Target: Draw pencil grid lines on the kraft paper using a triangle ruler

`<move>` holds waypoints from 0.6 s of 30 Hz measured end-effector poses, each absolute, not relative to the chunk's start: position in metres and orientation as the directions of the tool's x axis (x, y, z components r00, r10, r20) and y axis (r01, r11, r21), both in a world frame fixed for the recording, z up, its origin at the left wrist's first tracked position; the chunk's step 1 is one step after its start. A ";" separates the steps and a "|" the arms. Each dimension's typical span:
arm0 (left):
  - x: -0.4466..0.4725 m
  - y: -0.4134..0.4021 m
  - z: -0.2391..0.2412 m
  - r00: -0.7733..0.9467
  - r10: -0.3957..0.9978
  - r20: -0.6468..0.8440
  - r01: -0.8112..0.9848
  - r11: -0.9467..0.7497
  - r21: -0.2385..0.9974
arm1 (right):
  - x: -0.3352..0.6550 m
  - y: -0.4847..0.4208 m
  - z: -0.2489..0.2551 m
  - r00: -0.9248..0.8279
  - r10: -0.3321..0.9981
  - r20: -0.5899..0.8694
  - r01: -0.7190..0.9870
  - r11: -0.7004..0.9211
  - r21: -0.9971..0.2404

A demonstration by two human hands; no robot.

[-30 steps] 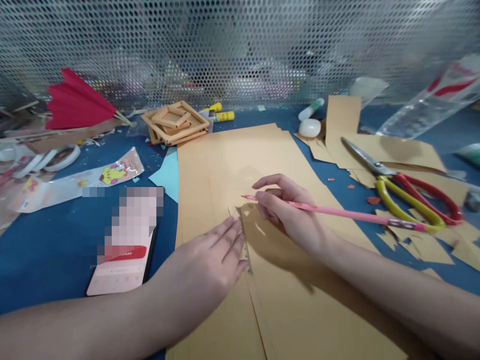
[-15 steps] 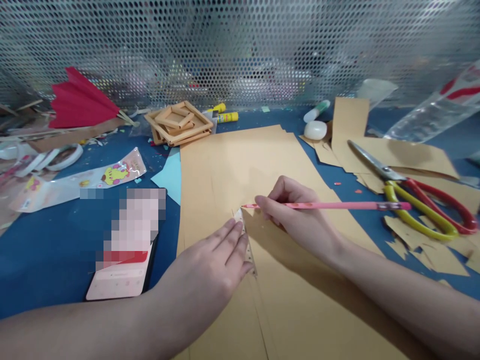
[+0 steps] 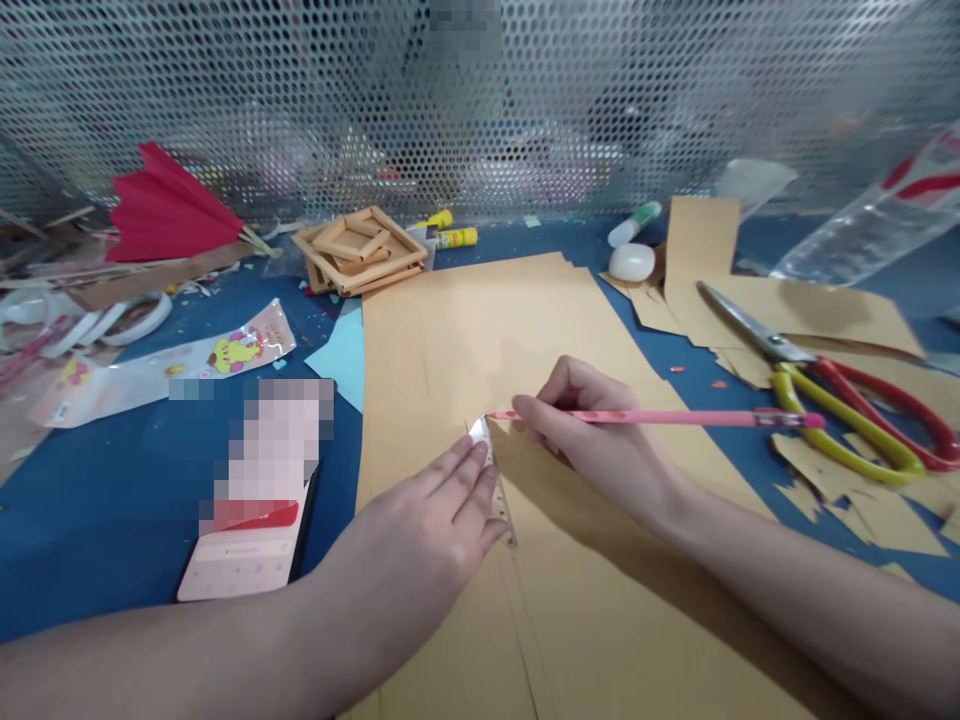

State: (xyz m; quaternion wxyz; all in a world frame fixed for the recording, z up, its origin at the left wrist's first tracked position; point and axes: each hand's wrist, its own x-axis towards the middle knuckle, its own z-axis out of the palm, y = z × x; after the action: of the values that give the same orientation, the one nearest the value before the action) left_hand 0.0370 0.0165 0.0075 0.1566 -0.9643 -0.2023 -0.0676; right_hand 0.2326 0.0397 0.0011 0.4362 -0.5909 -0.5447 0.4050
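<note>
Under the fingers of my left hand (image 3: pixel 427 530) lies a narrow clear ruler (image 3: pixel 505 515), held down against a large sheet of tan card (image 3: pixel 480 310). Its upper end and lower end show; the middle is partly covered by the fingers. My right hand (image 3: pixel 592 410) pinches a pink pencil (image 3: pixel 675 418) near its point. The pencil lies almost level, its tip touching or just above the card at the ruler's upper end, and its eraser end reaches right toward the scissors. Thin pencil lines run down the card below the ruler.
Left of the card are a phone (image 3: pixel 247 550), a cartoon plastic sleeve (image 3: pixel 165 370), tape rolls (image 3: pixel 135 318) and a red paper fan (image 3: pixel 169 210). Behind stand stacked stick frames (image 3: pixel 364 250) and a glue stick (image 3: pixel 456 237). Scissors (image 3: pixel 840 390) and card scraps (image 3: pixel 870 510) lie right. A perforated metal panel (image 3: pixel 480 110) closes the back.
The view has shifted very slightly. Both hands, the ruler and the pencil keep almost the same places on the card.
</note>
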 end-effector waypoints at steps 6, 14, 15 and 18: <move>0.037 0.017 0.008 0.913 0.360 0.195 0.403 -0.873 -0.276 | 0.234 0.039 0.001 0.075 0.997 -0.002 0.298 -0.024 -0.954; 0.037 0.016 0.008 0.910 0.366 0.196 0.407 -0.879 -0.246 | 0.233 0.040 0.001 0.066 0.998 -0.003 0.298 -0.022 -0.954; 0.037 0.016 0.008 0.909 0.368 0.193 0.408 -0.880 -0.242 | 0.232 0.040 0.001 0.067 0.998 -0.001 0.300 -0.021 -0.954; 0.038 0.016 0.007 0.911 0.369 0.186 0.406 -0.882 -0.239 | 0.232 0.040 0.001 0.061 0.998 0.009 0.308 -0.010 -0.951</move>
State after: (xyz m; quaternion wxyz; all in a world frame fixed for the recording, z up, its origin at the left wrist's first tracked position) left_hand 0.0379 0.0159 0.0075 0.1375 -0.9677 -0.2002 -0.0679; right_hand 0.2322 0.0395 0.0012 0.4308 -0.5871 -0.5561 0.4006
